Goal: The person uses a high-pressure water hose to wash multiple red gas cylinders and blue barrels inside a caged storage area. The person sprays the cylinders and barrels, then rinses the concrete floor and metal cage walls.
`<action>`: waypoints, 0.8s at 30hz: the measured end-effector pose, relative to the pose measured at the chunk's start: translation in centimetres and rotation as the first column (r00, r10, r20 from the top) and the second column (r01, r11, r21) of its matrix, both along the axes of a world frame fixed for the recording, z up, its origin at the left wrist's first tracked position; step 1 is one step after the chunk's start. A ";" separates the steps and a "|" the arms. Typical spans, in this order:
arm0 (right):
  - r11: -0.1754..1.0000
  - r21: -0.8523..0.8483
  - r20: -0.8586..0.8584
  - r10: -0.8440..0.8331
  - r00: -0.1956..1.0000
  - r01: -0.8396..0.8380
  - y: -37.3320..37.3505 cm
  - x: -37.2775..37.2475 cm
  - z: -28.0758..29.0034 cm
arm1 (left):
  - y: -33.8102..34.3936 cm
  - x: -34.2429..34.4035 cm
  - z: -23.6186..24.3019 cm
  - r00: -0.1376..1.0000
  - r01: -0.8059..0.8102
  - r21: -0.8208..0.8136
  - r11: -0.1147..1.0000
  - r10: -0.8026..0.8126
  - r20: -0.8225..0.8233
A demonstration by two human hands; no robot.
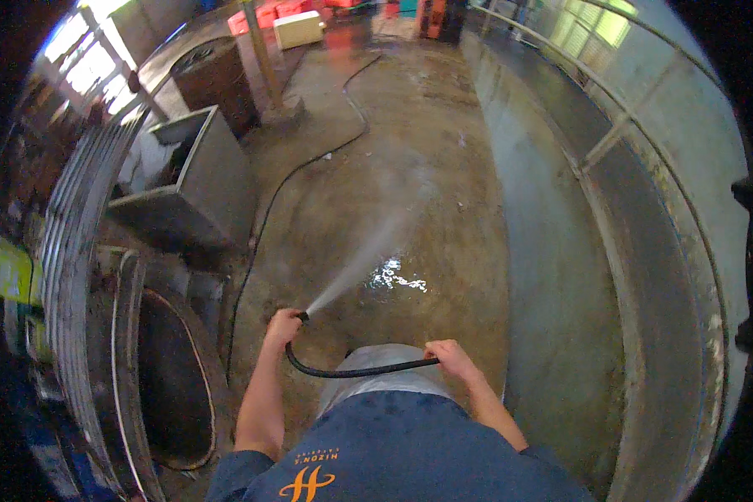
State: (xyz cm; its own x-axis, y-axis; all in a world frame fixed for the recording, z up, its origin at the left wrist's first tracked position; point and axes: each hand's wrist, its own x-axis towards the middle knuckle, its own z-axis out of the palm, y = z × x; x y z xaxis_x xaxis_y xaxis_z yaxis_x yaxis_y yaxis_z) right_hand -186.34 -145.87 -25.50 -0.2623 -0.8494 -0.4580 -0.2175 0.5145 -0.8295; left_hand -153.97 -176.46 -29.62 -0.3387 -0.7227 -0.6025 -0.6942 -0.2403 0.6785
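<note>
My left hand is closed around the nozzle end of a black hose. From that end a white spray of water fans out ahead and to the right over the wet concrete floor. Farther back along the same hose, my right hand grips it in front of my body. Between the two hands the hose sags in a shallow curve. Light glints off a puddle just right of the spray.
A dark hose line snakes along the floor. At left stand a grey rectangular bin, a rusty drum, a large oval tub and stacked metal sheets. A low wall and railing run along the right; a white box lies far back.
</note>
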 end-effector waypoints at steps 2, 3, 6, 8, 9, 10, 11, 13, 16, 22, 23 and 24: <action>1.000 -0.009 -0.032 -0.008 0.999 0.008 1.1 -0.4 0.1 | 0.5 -0.7 -0.4 0.998 0.065 -0.025 0.998 -0.065 0.005; 0.999 -0.030 -0.029 -0.023 0.999 0.022 1.5 -0.6 0.2 | 0.9 -1.2 -0.4 0.996 0.089 -0.051 0.995 -0.089 -0.003; 0.997 -0.011 -0.012 -0.075 0.997 0.075 3.1 -1.3 0.3 | 1.3 -2.6 0.2 0.996 0.062 -0.084 0.995 -0.066 -0.053; 0.996 -0.019 -0.039 -0.090 0.995 0.090 4.1 -1.7 0.0 | 1.6 -3.5 1.0 0.998 0.053 -0.141 0.989 -0.058 -0.029; 0.995 -0.012 -0.047 -0.095 0.994 0.095 4.6 -2.0 -0.2 | 1.8 -4.0 1.5 0.997 0.050 -0.146 0.988 -0.058 -0.051; 0.993 -0.026 -0.035 -0.116 0.993 0.115 5.1 -2.0 -0.5 | 2.0 -4.4 2.0 0.998 0.030 -0.167 0.985 -0.040 -0.053; 0.990 -0.028 -0.027 -0.136 0.990 0.136 5.8 -2.0 -0.7 | 2.2 -4.7 2.5 0.998 0.009 -0.164 0.986 -0.018 -0.052; 0.986 -0.020 -0.020 -0.167 0.986 0.166 7.0 -2.0 -1.4 | 2.6 -5.3 3.3 1.000 0.017 -0.270 0.963 -0.023 -0.017; 0.978 -0.016 -0.017 -0.210 0.978 0.210 8.9 -2.0 -2.8 | 3.7 -6.1 3.5 0.999 0.050 -0.420 0.906 -0.048 0.015; 0.951 0.020 0.023 -0.308 0.951 0.308 13.1 -2.3 -6.4 | 9.1 -6.0 2.4 0.981 0.122 -0.425 0.897 -0.045 0.187; 0.969 -0.059 0.032 -0.238 0.971 0.240 13.4 -2.0 -7.2 | 10.1 -5.6 2.7 0.986 0.104 -0.365 0.925 -0.047 0.160; 0.963 -0.111 0.015 -0.244 0.970 0.244 14.1 -1.5 -7.8 | 11.2 -5.3 2.9 0.976 0.183 -0.404 0.896 -0.115 0.185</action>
